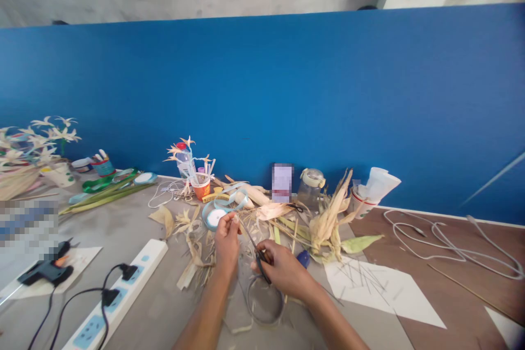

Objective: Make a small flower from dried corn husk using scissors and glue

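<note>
My right hand [279,268] is wrapped round black-handled scissors [261,263]. Their thin, dark blades slant up and left toward my other hand. The fingers of my left hand [227,238] are pinched together at the tip end of the blades, on something small and pale that is too small to name. Under my wrists lies a grey ring-shaped coil [266,301]. Dried corn husk scraps [196,257] are strewn around both hands, and a spool of light blue ribbon [214,216] lies just beyond my left hand.
A white power strip [123,290] with black plugs lies at left, near a black glue gun [47,268]. Behind stand a red cup [202,188] with husk flowers, a phone [282,183] and a glass jar [310,188]. Thin wires lie on white paper [377,287] at right.
</note>
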Demonstrator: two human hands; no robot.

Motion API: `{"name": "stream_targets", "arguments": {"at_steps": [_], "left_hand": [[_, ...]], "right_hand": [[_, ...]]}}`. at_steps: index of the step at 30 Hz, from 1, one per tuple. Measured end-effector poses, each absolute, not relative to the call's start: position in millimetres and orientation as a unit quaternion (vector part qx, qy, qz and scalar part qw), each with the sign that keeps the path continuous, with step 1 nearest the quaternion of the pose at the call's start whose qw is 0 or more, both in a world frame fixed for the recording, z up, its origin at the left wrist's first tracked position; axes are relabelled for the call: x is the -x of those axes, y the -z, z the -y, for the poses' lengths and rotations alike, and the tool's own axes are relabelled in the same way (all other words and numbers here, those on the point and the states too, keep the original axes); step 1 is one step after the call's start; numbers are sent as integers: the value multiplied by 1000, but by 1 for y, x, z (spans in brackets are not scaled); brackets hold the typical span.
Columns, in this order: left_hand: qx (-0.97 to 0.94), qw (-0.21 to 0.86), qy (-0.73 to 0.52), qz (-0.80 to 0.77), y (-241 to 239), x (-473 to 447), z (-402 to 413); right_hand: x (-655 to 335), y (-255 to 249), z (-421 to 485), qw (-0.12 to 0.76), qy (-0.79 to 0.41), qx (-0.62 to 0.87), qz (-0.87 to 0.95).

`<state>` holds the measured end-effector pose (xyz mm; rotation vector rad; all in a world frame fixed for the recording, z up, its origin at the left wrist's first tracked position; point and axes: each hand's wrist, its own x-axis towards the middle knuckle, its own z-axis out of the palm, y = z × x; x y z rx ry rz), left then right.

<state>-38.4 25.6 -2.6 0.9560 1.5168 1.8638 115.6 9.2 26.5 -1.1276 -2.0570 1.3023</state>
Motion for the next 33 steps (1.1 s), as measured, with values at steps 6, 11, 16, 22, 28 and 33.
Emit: {"name": "stream_targets", "arguments": {"at_steps": [6, 11, 16, 22, 28, 33], "left_hand": [[-364, 276, -681, -572, 6, 39, -26], [-369, 275, -672, -580, 10, 40, -27], [-372, 266, -669, -586, 12, 39, -26], [-372, 261, -670, -587, 13, 40, -26], [-370, 266, -670, -586, 10, 40, -26], [-373, 257, -670, -589, 7, 39, -25]], "right_hand": [[-116, -27, -9, 216, -458, 423, 751], [-116, -27, -8, 213, -464, 424, 748], [-116, -30, -8, 214, -466, 423, 747], [-116, -28, -8, 219, -467, 420, 747], [-116, -28, -9, 222, -457, 424, 750], [-116, -31, -9, 215, -453, 432, 750]]}}
